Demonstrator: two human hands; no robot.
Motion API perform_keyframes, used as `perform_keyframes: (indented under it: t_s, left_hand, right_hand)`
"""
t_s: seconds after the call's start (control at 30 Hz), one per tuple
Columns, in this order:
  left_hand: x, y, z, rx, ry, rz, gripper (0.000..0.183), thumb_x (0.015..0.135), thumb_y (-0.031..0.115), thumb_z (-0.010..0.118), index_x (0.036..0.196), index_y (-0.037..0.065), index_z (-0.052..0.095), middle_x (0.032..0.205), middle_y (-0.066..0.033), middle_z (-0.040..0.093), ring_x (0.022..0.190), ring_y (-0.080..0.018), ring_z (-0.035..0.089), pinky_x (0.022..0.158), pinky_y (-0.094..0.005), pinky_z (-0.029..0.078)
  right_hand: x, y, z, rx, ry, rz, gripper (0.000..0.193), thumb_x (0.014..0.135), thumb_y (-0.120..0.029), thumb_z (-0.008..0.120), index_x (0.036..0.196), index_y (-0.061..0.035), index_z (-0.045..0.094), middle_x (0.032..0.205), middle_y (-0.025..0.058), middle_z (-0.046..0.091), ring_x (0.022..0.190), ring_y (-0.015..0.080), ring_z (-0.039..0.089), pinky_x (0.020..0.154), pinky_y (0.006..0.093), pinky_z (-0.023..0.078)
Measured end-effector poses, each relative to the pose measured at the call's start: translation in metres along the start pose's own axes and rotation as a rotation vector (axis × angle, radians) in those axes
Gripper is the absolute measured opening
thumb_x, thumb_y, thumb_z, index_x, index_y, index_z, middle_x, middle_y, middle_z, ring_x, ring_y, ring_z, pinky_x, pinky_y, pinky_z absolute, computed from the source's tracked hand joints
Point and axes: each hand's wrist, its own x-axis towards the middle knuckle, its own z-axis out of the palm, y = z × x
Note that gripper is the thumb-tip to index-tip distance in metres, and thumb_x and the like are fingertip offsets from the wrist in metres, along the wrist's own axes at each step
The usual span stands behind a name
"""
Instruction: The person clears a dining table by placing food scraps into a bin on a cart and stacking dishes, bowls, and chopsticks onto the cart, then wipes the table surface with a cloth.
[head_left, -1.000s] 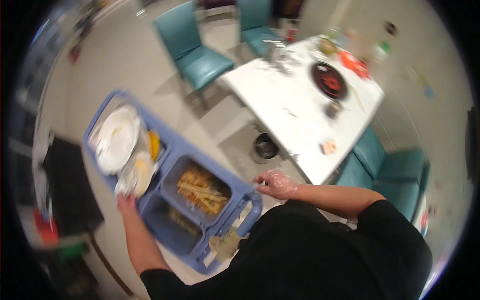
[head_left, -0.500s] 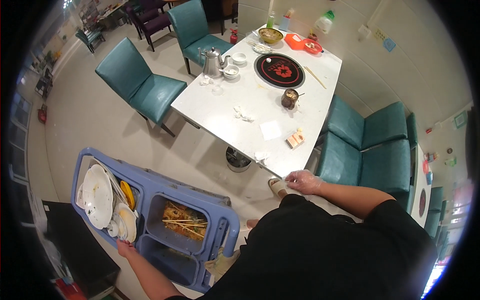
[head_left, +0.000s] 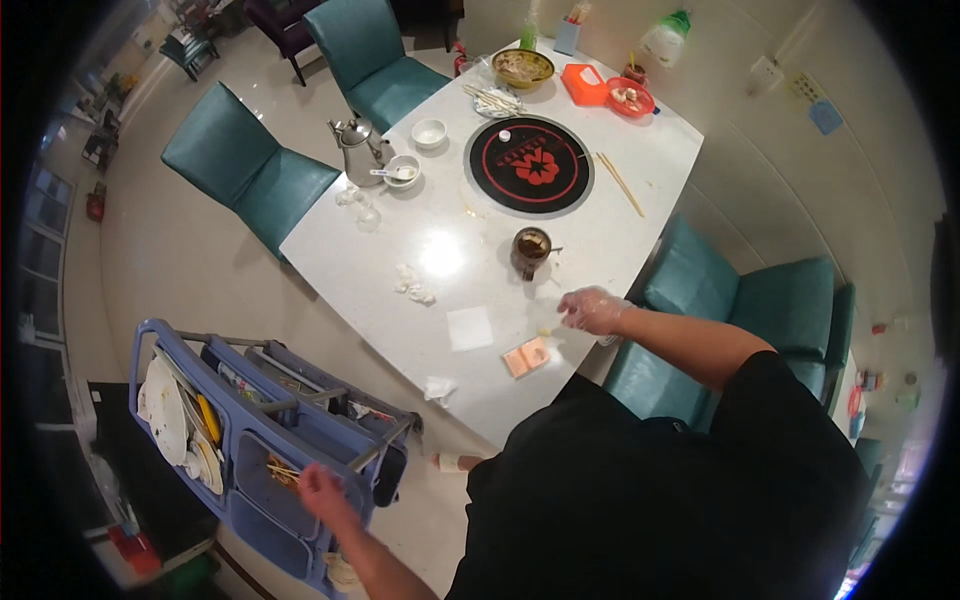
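Observation:
My right hand (head_left: 590, 310), in a clear plastic glove, is over the near right part of the white table (head_left: 390, 320), fingers bent, apart and holding nothing I can see. Closest to it are a small pink-orange packet (head_left: 525, 356) and a dark mug (head_left: 530, 252) with a utensil handle sticking out. A white paper square (head_left: 469, 328) and crumpled tissues (head_left: 414, 286) lie to its left. My left hand (head_left: 325, 492) hangs over the blue cart (head_left: 235, 420), beside the bin holding food scraps and chopsticks (head_left: 284, 470); its fingers are blurred.
White plates (head_left: 165, 410) are stacked in the cart's far left section. Farther back on the table are a metal kettle (head_left: 360, 150), white bowls (head_left: 430, 134), a round black plate (head_left: 531, 165), a yellow bowl (head_left: 522, 66) and a red dish (head_left: 630, 98). Green chairs (head_left: 240, 150) stand around.
I have come closer to the table. My right hand has moved from beside the table to over it. My left hand has left the stacked plates and is over the cart's near end.

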Motion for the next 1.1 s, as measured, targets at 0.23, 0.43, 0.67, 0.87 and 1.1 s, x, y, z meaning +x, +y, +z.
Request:
perform_keyframes:
  t_s: [0.23,0.43,0.67,0.87,1.1]
  left_hand:
    - [-0.116,0.029,0.134,0.394,-0.587,0.208,0.027,0.084,0.014,0.067,0.107,0.000,0.063,0.085,-0.0062,0.067,0.074,-0.0141,0.062,0.070,-0.0276,0.051]
    - [-0.119,0.042,0.164,0.633,-0.625,0.266,0.028,0.083,0.015,0.068,0.105,-0.001,0.063,0.081,-0.0093,0.067,0.072,-0.0169,0.063,0.068,-0.0298,0.051]
    - [-0.139,0.042,0.219,0.680,-0.560,0.238,0.032,0.080,0.020,0.070,0.105,0.000,0.065,0.081,-0.0117,0.068,0.071,-0.0220,0.066,0.069,-0.0324,0.052]
    - [-0.168,0.053,0.302,0.867,-0.467,0.083,0.036,0.079,0.025,0.071,0.106,0.001,0.065,0.085,-0.0146,0.070,0.077,-0.0268,0.068,0.071,-0.0358,0.053]
    - [-0.235,0.038,0.324,1.080,-0.451,-0.273,0.037,0.078,0.029,0.070,0.104,0.004,0.065,0.087,-0.0134,0.070,0.082,-0.0280,0.068,0.076,-0.0373,0.053]
  right_hand:
    - [-0.016,0.104,-0.084,-0.021,0.181,0.144,0.031,0.082,-0.029,0.065,0.103,-0.0050,0.066,0.097,0.0170,0.068,0.093,0.0325,0.065,0.084,0.0391,0.051]
    - [-0.036,0.138,-0.090,0.119,0.289,0.236,0.034,0.081,-0.029,0.068,0.103,-0.0042,0.067,0.095,0.0172,0.069,0.090,0.0325,0.066,0.083,0.0377,0.051]
    - [0.047,0.190,-0.209,0.180,0.432,0.221,0.043,0.077,-0.032,0.071,0.106,-0.0014,0.066,0.097,0.0185,0.068,0.091,0.0321,0.065,0.083,0.0391,0.051]
    - [0.228,0.233,-0.380,-0.011,0.522,0.005,0.048,0.077,-0.036,0.071,0.112,-0.0034,0.064,0.104,0.0180,0.066,0.101,0.0312,0.062,0.090,0.0391,0.048]
    - [0.438,0.213,-0.528,-0.003,0.633,0.101,0.066,0.076,-0.044,0.072,0.125,-0.0016,0.057,0.124,0.0207,0.059,0.117,0.0310,0.057,0.099,0.0384,0.043]
